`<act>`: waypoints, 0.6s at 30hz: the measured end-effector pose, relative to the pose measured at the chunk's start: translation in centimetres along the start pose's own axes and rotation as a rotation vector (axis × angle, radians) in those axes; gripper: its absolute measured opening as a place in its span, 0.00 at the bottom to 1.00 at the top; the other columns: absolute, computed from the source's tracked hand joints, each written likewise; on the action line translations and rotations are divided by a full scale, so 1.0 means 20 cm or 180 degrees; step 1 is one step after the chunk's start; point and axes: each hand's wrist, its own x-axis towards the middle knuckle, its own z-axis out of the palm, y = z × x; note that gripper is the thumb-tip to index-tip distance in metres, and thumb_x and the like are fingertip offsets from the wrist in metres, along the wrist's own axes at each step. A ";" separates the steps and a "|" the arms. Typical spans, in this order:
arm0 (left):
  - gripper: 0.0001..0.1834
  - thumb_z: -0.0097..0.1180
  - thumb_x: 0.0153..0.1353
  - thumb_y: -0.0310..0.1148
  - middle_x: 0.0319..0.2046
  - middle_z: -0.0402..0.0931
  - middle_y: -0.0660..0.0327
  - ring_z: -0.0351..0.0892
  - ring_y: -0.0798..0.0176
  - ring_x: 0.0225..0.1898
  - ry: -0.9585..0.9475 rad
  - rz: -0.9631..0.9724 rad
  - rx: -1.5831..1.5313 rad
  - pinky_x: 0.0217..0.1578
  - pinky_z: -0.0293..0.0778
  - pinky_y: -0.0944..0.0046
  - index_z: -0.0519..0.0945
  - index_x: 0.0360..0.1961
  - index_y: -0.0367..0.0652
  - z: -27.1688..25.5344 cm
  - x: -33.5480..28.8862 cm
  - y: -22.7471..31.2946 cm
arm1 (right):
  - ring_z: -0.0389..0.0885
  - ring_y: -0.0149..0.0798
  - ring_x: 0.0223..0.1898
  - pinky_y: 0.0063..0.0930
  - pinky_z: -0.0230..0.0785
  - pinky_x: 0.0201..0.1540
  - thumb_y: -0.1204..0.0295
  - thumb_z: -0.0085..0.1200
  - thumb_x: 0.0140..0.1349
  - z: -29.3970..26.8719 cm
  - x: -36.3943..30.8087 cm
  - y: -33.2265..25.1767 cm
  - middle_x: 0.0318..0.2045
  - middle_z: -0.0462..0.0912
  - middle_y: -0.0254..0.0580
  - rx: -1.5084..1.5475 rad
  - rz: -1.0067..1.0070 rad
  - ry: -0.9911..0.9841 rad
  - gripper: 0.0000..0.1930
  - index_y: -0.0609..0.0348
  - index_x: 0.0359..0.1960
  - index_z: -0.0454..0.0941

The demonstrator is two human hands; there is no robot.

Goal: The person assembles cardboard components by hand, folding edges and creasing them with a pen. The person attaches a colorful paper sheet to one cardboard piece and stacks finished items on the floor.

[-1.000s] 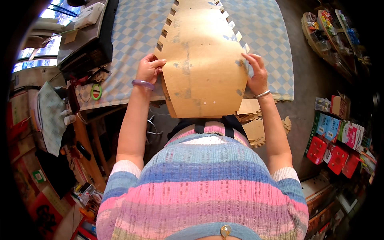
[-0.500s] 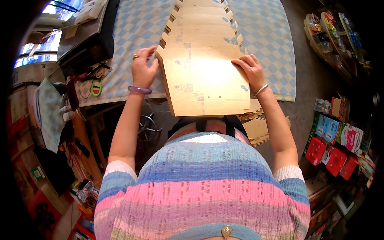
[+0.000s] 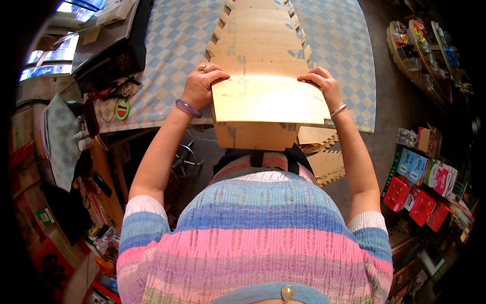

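Observation:
A long tan cardboard sheet (image 3: pixel 271 99) with notched sides lies lengthwise in front of me. Its near end is raised and bent, and light glares off it. My left hand (image 3: pixel 200 87) grips the sheet's left edge, fingers over the top. On the opposite edge, my right hand (image 3: pixel 324 87) is closed with fingertips over the surface; both thumbs are mostly hidden. Under the raised end shows another cardboard layer (image 3: pixel 255 136), its near edge just in front of my waist.
A blue-and-white checked cloth (image 3: pixel 172 45) covers the table. More notched cardboard pieces (image 3: pixel 326 164) lie low at the right. A green ring-shaped item (image 3: pixel 122 109) sits near the left table edge, beside a dark box (image 3: pixel 119 53). Red and blue packages (image 3: pixel 397 192) stand right.
My left hand has moved right and taken hold of the sheet's edge. The sheet's near end has lifted and bent, uncovering the layer below. My right hand stays on the right edge.

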 end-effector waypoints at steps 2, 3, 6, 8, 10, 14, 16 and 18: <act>0.12 0.62 0.49 0.28 0.30 0.79 0.59 0.78 0.57 0.34 0.0011 -0.0252 -0.0232 0.39 0.74 0.63 0.82 0.37 0.43 0.00 0.00 -0.01 | 0.78 0.41 0.35 0.30 0.72 0.39 0.73 0.58 0.48 -0.01 0.02 0.00 0.28 0.79 0.37 0.0166 0.0095 -0.0065 0.07 0.53 0.31 0.83; 0.12 0.63 0.49 0.28 0.29 0.79 0.58 0.78 0.57 0.33 -0.0027 -0.0346 -0.0346 0.38 0.73 0.64 0.82 0.37 0.42 0.01 0.01 -0.02 | 0.78 0.42 0.32 0.32 0.72 0.37 0.71 0.60 0.46 -0.01 0.03 0.00 0.27 0.80 0.38 0.0245 0.0104 -0.0003 0.08 0.52 0.31 0.82; 0.12 0.63 0.53 0.33 0.27 0.79 0.56 0.78 0.54 0.30 0.0142 -0.0720 -0.0161 0.33 0.73 0.60 0.79 0.37 0.41 0.02 0.06 0.02 | 0.77 0.45 0.25 0.33 0.70 0.31 0.64 0.63 0.51 -0.02 0.03 -0.06 0.24 0.80 0.41 0.0305 0.1072 0.0108 0.12 0.57 0.32 0.79; 0.18 0.65 0.52 0.39 0.28 0.79 0.51 0.78 0.50 0.30 0.0001 -0.1284 -0.0068 0.31 0.73 0.56 0.77 0.40 0.41 0.02 0.08 0.02 | 0.77 0.43 0.24 0.33 0.68 0.29 0.60 0.65 0.51 0.03 0.04 -0.02 0.23 0.79 0.42 0.0551 0.1415 0.0240 0.16 0.57 0.35 0.78; 0.20 0.65 0.52 0.38 0.30 0.79 0.50 0.79 0.49 0.32 0.0001 -0.1394 0.0006 0.32 0.73 0.55 0.76 0.42 0.40 0.04 0.10 0.01 | 0.77 0.43 0.24 0.33 0.69 0.29 0.60 0.65 0.50 0.05 0.07 -0.03 0.22 0.79 0.43 0.0572 0.1475 0.0336 0.18 0.57 0.37 0.78; 0.25 0.65 0.51 0.38 0.34 0.80 0.46 0.80 0.45 0.37 -0.0081 -0.1627 0.0351 0.36 0.74 0.52 0.72 0.47 0.37 0.08 0.14 -0.02 | 0.79 0.45 0.29 0.34 0.72 0.34 0.59 0.66 0.48 0.09 0.09 -0.03 0.27 0.81 0.44 0.0089 0.1661 0.0414 0.26 0.57 0.46 0.75; 0.27 0.66 0.50 0.38 0.36 0.80 0.45 0.80 0.44 0.38 -0.0246 -0.1784 0.0371 0.38 0.74 0.52 0.72 0.48 0.36 0.07 0.17 0.00 | 0.79 0.46 0.39 0.34 0.73 0.43 0.60 0.66 0.47 0.08 0.11 -0.04 0.38 0.79 0.46 0.0150 0.1822 0.0369 0.32 0.56 0.54 0.69; 0.29 0.66 0.49 0.37 0.37 0.79 0.43 0.79 0.43 0.39 -0.0405 -0.1941 0.0394 0.40 0.74 0.52 0.71 0.50 0.35 0.07 0.19 0.02 | 0.79 0.46 0.41 0.34 0.73 0.44 0.60 0.66 0.47 0.08 0.13 -0.06 0.40 0.77 0.46 0.0042 0.1766 0.0404 0.33 0.55 0.55 0.69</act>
